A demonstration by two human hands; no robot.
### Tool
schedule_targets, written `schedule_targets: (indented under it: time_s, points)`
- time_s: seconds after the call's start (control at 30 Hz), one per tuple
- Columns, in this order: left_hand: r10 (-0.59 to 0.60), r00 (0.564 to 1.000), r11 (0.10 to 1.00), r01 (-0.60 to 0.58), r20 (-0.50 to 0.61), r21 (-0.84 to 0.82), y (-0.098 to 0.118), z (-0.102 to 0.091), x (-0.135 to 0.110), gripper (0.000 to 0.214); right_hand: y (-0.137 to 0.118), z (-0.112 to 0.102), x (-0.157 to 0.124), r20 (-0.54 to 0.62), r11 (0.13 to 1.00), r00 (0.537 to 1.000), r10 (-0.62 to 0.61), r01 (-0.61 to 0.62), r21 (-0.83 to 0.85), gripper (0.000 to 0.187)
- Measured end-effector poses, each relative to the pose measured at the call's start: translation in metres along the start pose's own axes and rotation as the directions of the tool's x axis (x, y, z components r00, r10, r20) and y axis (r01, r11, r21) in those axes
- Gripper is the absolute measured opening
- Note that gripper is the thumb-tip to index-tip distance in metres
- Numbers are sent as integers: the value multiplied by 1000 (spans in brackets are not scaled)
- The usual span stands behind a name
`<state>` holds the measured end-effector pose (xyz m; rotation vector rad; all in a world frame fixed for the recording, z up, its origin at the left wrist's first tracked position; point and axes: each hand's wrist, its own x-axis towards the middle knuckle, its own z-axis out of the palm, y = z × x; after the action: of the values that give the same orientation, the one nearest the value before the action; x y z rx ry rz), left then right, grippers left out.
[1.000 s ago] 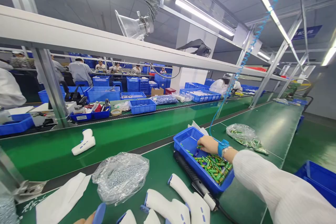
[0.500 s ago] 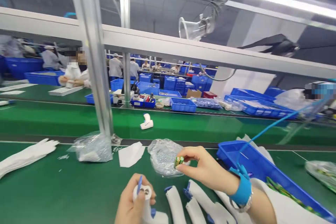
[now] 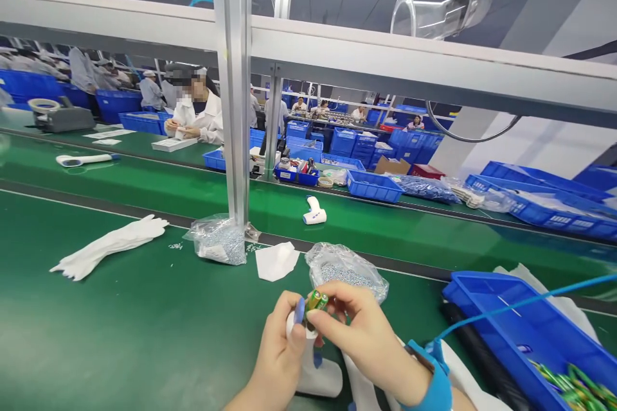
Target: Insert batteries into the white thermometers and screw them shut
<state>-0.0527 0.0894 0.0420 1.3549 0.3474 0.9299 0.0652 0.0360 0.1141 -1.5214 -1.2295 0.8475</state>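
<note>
My left hand (image 3: pixel 277 350) is closed around the handle of a white gun-shaped thermometer (image 3: pixel 322 380), its handle end facing up. A blue flap (image 3: pixel 299 312) stands up at that end beside my thumb. Between the thumb and fingers of my right hand (image 3: pixel 361 331) are two green batteries (image 3: pixel 315 300), side by side and tilted, right at the handle's opening. How far they reach into it is hidden by my fingers. Under my right forearm lie more white thermometer bodies (image 3: pixel 359 382), partly covered. A blue strap (image 3: pixel 431 382) circles my right wrist.
A blue bin (image 3: pixel 486 327) at right holds several green batteries (image 3: pixel 573 385); a blue cord (image 3: pixel 530 304) crosses over it. Plastic bags of small parts (image 3: pixel 216 241), white gloves (image 3: pixel 110 247) and a metal post (image 3: pixel 234 109) stand before me. Another thermometer (image 3: pixel 314 210) lies on the green conveyor.
My right hand has brought the two batteries left and down to the handle's opening. My left hand still holds the thermometer. The camera view has turned left and down.
</note>
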Motion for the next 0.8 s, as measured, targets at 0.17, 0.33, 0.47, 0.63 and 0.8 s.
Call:
schedule_targets:
  time_s: [0.17, 0.33, 0.47, 0.63, 0.8]
  points:
    - [51, 997, 995, -45, -62, 85, 2, 2, -1, 47, 0, 0, -3, -18, 989, 996, -88, 85, -118, 9]
    - [-4, 994, 999, 10, -109, 47, -2, 5, -3, 49, 3, 1, -3, -35, 978, 990, -134, 127, -167, 7]
    - [4, 989, 997, 8, -150, 79, -4, 6, -3, 52, 3, 0, -3, -47, 979, 990, -134, 125, -160, 6]
    - [-17, 986, 997, 29, -165, 75, -4, 7, -2, 52, 6, -2, -1, -7, 977, 994, -114, 110, -184, 5]
    - [-5, 988, 999, 13, -155, 51, -8, 4, -2, 50, 5, -6, 0, 65, 962, 984, -168, 178, -209, 7]
